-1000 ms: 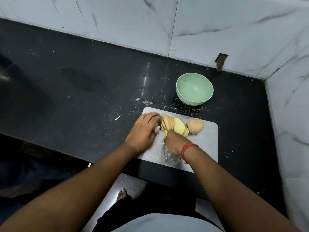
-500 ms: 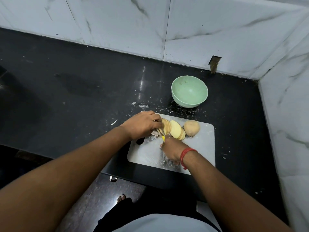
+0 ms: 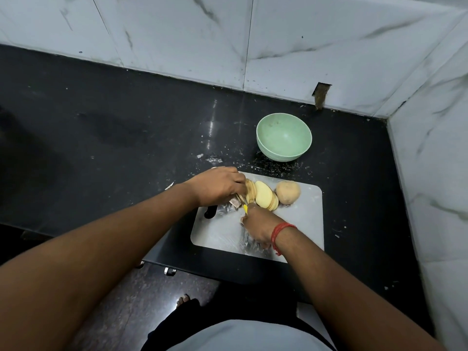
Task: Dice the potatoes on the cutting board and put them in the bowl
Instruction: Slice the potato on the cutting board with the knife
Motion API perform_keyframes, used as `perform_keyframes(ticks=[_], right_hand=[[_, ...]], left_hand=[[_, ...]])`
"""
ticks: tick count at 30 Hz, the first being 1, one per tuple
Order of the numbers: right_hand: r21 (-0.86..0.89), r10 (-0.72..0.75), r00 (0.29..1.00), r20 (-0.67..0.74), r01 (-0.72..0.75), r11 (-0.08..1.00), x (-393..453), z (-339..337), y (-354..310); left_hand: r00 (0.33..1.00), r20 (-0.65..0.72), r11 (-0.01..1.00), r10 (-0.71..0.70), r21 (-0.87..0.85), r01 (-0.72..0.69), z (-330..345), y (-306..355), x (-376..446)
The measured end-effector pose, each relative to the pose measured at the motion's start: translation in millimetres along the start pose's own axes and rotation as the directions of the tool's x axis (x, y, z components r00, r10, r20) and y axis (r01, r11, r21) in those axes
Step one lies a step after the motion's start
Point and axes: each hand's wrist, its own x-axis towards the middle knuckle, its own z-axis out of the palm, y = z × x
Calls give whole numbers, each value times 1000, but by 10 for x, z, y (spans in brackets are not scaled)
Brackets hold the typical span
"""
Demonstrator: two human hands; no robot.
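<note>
A row of pale yellow potato slices (image 3: 263,197) leans together on the white cutting board (image 3: 301,224). To their right on the board sits a whole unpeeled potato (image 3: 288,192). My left hand (image 3: 219,184) grips the left end of the sliced potato with curled fingers. My right hand (image 3: 255,224) holds a knife with a yellow handle (image 3: 245,208); the blade is mostly hidden between my hands. The pale green bowl (image 3: 284,140) stands behind the board with nothing in it.
The board lies at the front edge of a black countertop (image 3: 114,127) with white crumbs scattered near the bowl. Marble-tiled walls close the back and the right side. A small dark item (image 3: 210,211) lies at the board's left edge.
The view has shifted slightly. My hands stay at the potato slices, with the left hand settled a little further over their left end.
</note>
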Motion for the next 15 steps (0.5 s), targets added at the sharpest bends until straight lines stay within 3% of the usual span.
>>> perform_keyframes(ticks=[15], right_hand=[[-107,-46,998,-37,42,993,13,24,31]], left_hand=[[999,48,995,10,99,-15,-41,5,56]])
